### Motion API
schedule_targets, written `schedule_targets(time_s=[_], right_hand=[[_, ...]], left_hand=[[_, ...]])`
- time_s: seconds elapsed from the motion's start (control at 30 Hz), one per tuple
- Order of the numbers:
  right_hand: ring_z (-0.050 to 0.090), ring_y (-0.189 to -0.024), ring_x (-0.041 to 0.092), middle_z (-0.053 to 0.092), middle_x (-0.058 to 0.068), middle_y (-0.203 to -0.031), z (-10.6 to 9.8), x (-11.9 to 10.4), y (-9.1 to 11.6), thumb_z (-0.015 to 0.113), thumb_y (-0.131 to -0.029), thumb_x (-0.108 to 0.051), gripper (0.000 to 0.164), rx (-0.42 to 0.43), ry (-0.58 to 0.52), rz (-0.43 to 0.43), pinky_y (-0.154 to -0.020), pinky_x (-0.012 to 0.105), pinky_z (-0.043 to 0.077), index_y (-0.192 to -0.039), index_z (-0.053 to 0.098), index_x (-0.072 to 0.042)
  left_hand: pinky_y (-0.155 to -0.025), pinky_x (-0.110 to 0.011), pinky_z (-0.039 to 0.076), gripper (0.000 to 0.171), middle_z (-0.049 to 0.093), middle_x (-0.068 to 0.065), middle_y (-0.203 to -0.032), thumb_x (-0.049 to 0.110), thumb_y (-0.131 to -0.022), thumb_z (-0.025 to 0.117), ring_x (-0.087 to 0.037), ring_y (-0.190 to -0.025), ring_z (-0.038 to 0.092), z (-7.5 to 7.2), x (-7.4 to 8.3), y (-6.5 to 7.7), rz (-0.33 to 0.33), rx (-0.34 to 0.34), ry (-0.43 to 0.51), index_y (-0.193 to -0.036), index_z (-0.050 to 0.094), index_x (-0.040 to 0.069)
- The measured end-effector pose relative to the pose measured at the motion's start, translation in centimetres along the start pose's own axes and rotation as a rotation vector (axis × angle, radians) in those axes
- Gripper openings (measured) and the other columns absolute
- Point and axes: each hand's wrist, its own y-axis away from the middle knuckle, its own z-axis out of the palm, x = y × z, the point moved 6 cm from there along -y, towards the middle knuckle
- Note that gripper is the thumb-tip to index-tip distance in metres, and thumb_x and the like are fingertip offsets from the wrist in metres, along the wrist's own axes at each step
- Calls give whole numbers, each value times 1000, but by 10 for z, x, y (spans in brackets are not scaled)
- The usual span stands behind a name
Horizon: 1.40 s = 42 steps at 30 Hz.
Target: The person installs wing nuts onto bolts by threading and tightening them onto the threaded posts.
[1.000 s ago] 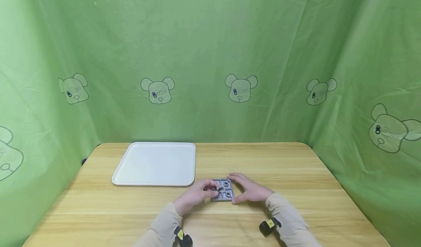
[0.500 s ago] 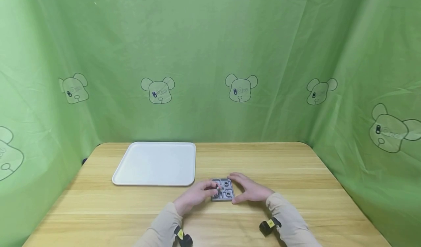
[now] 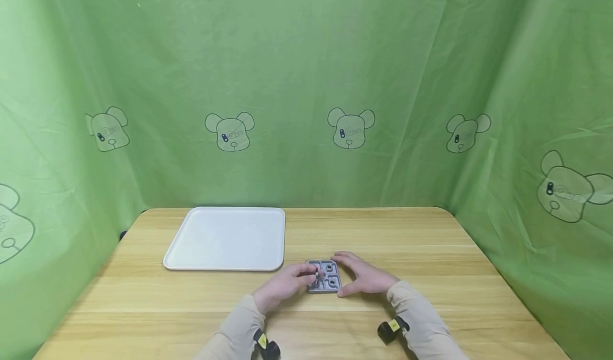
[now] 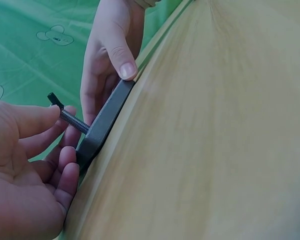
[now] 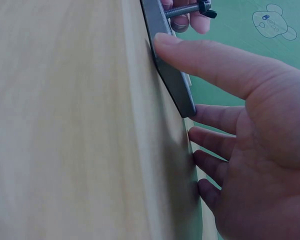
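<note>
A square grey metal plate (image 3: 332, 276) with recesses and round holes lies flat on the wooden table. From it stands a threaded bolt (image 4: 74, 121), topped by a small black wing nut (image 4: 55, 100). My left hand (image 3: 286, 281) pinches the wing nut between thumb and forefinger, its other fingers curled near the plate's side. Spanning the plate's right end, my right hand (image 3: 366, 278) holds it with the thumb at the near edge and the fingers at the far edge. My left fingers partly hide the plate's left side in the head view.
A white tray (image 3: 225, 238) lies at the back left of the wooden table (image 3: 421, 243), a short way from the plate. Green cloth (image 3: 306, 179) printed with bear heads hangs behind and on both sides. Each wrist wears a black camera on a strap.
My left thumb and forefinger have shifted slightly around the wing nut. The plate and my right hand have stayed where they were.
</note>
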Motion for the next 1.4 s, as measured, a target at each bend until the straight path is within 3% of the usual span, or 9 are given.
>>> schedule_targets(time_s=[0.2, 0.37, 0.73, 1.4], right_hand=[[27, -141, 50, 27, 28, -154, 0, 0, -1, 80, -74, -39, 96, 3, 7, -5, -110, 69, 21, -147, 33, 1], [27, -141, 50, 26, 28, -155, 1, 2, -2, 79, -74, -39, 96, 1, 11, -4, -110, 69, 21, -148, 33, 1], [27, -141, 51, 26, 28, -154, 1, 2, -2, 79, -74, -39, 96, -1, 11, -8, -110, 69, 21, -148, 33, 1], [26, -141, 51, 26, 28, -155, 0, 2, -1, 79, -74, -39, 96, 1, 12, 4, -110, 70, 20, -148, 33, 0]], left_hand=[[-87, -33, 40, 24, 59, -7, -107, 16, -94, 59, -18, -97, 53, -2, 1, -1, 13, -1, 43, -116, 57, 7], [-82, -30, 38, 18, 57, -6, -101, 13, -92, 59, -17, -92, 52, -3, 0, -2, 12, 3, 74, -108, 55, 4], [-86, -31, 41, 20, 60, -7, -107, 10, -91, 59, -16, -97, 53, -3, -2, -5, 45, -13, 50, -111, 59, 4], [-96, -40, 40, 19, 62, -7, -120, 14, -93, 59, -19, -107, 54, -2, 1, -2, 17, -4, -1, -111, 65, 11]])
